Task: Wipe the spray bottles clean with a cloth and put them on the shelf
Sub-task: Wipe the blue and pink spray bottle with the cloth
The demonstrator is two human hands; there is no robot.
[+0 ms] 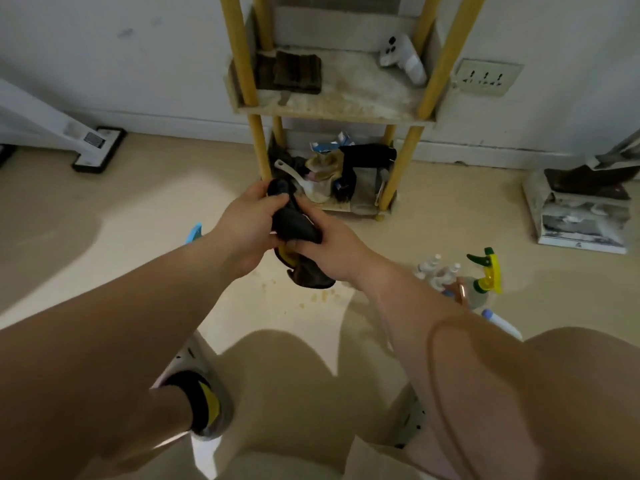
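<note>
**Head view, wiping stage.** At frame centre the left grip [247,225] and the right grip [330,252], both bare hands, meet in front of the shelf [332,107] around a dark cloth [296,226]. Both grips are closed. The left's fingers and thumb curl round the upper part of the bundle and the right's round its lower part, with a loose tail of cloth hanging beneath. The article wrapped inside is almost wholly hidden. Only a yellow patch shows under the hands, so this view does not confirm that it is a bottle. Opposed grips, one above the other, probably let one hand steady the article while the other works the cloth over it. The bundle is held clear of the floor and directly before the shelf, which should keep the reach for placing short. The other spray bottles [485,275] stand clustered on the floor at right of centre, just beside the right forearm, and a white bottle [500,322] lies on its side below them. The shelf's middle board carries a folded dark pad [294,72] at left and a white device [403,58] at right, with bare board between
</note>
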